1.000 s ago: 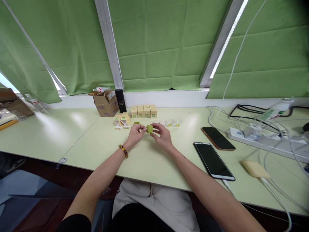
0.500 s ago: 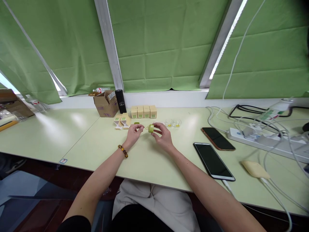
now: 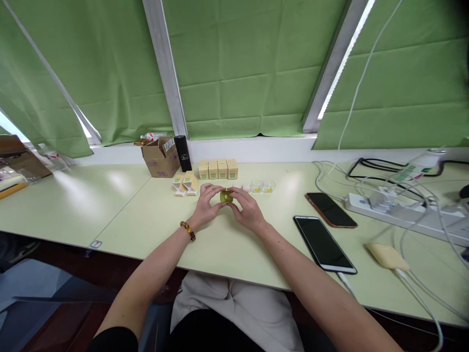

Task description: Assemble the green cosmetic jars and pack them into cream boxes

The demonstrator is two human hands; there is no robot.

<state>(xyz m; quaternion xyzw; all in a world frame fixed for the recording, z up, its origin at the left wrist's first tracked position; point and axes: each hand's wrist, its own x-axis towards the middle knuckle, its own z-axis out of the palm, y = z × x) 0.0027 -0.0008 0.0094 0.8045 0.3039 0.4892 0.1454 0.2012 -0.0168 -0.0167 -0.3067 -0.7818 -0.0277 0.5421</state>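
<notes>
Both of my hands meet over the table around a small green container (image 3: 226,196), its kind not clear at this size. It looks hollow, with a pale spot in the middle facing me. My left hand (image 3: 205,209) grips its left side with thumb and fingers, and a beaded bracelet is on that wrist. On the right side, my right hand (image 3: 249,210) holds it the same way. Just behind my right hand stand small clear cups (image 3: 269,187) with yellow inside and a small pinkish piece (image 3: 245,187). Two open-ended little cartons (image 3: 190,183) lie beyond my left hand.
Several closed cartons (image 3: 223,170) form a row at the back, beside a black cylinder (image 3: 182,153) and a cardboard box (image 3: 161,157). To the right are two phones (image 3: 324,244), a power strip (image 3: 403,215), tangled cables and a yellowish charger (image 3: 387,256).
My left hand has moved right and joined my right hand on the green container. The container has turned its hollow side toward me. A green piece behind my left hand is no longer visible.
</notes>
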